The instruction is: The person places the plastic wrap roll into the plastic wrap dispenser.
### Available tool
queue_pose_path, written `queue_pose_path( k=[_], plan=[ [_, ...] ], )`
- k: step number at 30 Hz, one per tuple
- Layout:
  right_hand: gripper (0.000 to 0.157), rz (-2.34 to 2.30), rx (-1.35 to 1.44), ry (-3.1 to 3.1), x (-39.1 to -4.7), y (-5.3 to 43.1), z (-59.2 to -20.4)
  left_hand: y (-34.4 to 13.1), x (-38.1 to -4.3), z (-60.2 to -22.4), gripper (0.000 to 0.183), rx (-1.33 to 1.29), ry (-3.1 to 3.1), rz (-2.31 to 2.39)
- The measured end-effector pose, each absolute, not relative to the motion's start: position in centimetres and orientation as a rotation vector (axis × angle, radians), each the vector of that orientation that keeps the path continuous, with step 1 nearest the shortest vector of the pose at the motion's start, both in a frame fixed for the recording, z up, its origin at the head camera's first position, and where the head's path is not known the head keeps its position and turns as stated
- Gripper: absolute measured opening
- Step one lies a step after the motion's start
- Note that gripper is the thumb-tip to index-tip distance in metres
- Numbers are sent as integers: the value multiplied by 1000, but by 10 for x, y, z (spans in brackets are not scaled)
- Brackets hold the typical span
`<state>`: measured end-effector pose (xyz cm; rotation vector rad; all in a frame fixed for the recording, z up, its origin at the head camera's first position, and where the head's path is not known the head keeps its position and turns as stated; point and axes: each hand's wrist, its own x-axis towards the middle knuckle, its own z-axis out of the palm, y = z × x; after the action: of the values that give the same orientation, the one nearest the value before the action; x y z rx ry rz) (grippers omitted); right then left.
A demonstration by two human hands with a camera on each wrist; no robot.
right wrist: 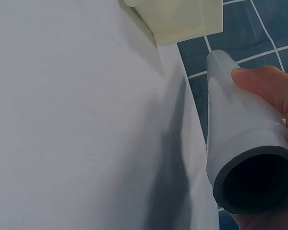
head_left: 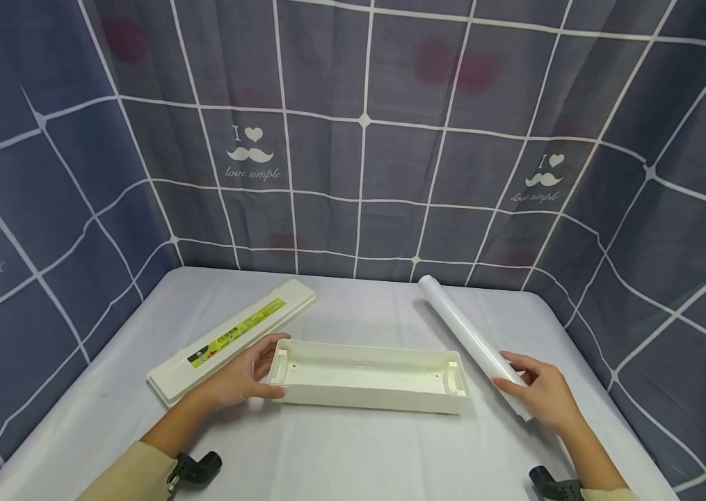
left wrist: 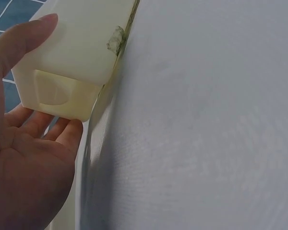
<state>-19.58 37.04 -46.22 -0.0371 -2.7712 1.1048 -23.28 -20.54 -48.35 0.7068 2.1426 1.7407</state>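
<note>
In the head view my left hand [head_left: 236,379] grips the left end of a long cream plastic box [head_left: 365,398]. Its thumb lies along the front wall and the fingers are at the far side. The box is open at the top, with a small holder inside each end. On the right, my right hand [head_left: 543,395] holds the near end of a white roll of plastic film [head_left: 465,330], which slants away toward the back. Up close in the right wrist view, the hollow end of its tube faces the camera, the thumb lying on the film.
A long cream lid [head_left: 293,299] with a green and yellow label lies slanted behind my left forearm. White cloth [head_left: 340,459] covers the table. Grid-patterned curtains [head_left: 327,160] stand around its back and sides. Each wrist wears a black camera mount [head_left: 199,467].
</note>
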Motion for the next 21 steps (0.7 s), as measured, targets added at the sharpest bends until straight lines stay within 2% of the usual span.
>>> queue_pose_path(
  k=[5, 12, 21],
  plan=[
    [61, 1129, 8, -2739, -199, 369, -457, -202, -231, -480, 108, 672, 2141, 1747],
    [60, 1135, 44, -2738, -202, 365, -447, -208, -239, -493, 108, 737, 2127, 1777],
    [59, 1167, 158, -2747, -206, 360, -436, -206, -235, -486, 111, 716, 2095, 1799]
  ],
)
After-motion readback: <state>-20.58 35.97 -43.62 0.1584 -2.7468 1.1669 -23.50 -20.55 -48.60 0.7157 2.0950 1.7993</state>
